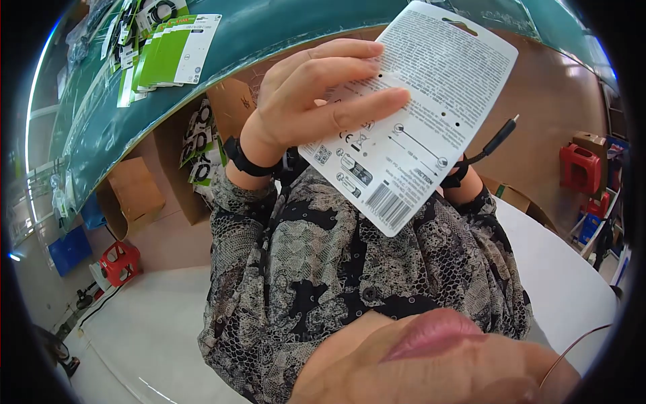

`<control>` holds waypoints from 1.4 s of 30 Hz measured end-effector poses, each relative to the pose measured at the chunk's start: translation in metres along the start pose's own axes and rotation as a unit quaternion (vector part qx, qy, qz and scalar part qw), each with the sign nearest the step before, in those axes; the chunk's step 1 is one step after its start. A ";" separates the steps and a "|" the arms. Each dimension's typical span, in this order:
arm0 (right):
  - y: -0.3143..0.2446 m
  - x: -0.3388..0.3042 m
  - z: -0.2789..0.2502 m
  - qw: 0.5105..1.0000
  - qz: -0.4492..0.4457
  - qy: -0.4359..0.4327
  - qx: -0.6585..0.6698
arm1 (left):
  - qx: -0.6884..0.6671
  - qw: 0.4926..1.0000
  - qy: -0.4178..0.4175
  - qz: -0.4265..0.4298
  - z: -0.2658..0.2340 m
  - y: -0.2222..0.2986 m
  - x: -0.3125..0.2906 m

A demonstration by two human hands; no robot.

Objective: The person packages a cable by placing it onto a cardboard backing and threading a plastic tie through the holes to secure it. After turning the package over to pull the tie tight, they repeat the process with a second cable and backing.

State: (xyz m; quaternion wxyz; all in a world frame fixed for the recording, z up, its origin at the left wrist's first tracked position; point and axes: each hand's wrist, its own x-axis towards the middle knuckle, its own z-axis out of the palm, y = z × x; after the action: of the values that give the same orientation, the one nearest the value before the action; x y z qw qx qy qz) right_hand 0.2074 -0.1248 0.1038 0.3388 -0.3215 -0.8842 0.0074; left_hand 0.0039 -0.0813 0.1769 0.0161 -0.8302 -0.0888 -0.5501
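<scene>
A white cardboard package card point(431, 87), printed on the side facing me and with a hang slot at its top, is tilted up in front of my chest. My left hand point(330, 94) grips it, fingers lying across the card's left part. Behind the card, at its lower right, shows the wrist of my right hand point(465, 182); its fingers are hidden. A short black cable end with a metal plug point(499, 138) sticks out past the card's right edge. Both wrists wear black bands.
A green-covered table point(262, 47) runs across the far side, bearing a fanned stack of green-and-white cards point(176, 54) and several packaged cables. Below stands an open cardboard box point(176, 168) holding more packaged cables. Red plastic stools point(580, 168) are at the right.
</scene>
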 end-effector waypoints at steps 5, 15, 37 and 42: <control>-0.001 0.001 -0.001 0.993 0.006 0.042 0.110 | -0.008 0.999 -0.050 -0.015 -0.013 0.007 0.007; 0.001 0.009 -0.004 0.971 0.008 0.104 0.214 | 0.008 0.999 -0.037 0.004 -0.010 0.001 0.008; 0.002 0.060 -0.005 0.848 0.130 0.313 0.407 | 0.041 0.922 -0.006 -0.386 0.026 -0.001 -0.034; 0.006 0.082 -0.014 0.944 0.125 0.258 0.164 | -0.271 0.795 0.208 -0.502 0.041 -0.009 -0.034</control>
State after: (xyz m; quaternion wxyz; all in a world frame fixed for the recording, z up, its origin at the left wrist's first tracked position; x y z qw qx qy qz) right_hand 0.1728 -0.0763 0.1624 0.5994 -0.3606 -0.7059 0.1114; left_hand 0.0264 -0.0715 0.1288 -0.4695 -0.5048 -0.3350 -0.6423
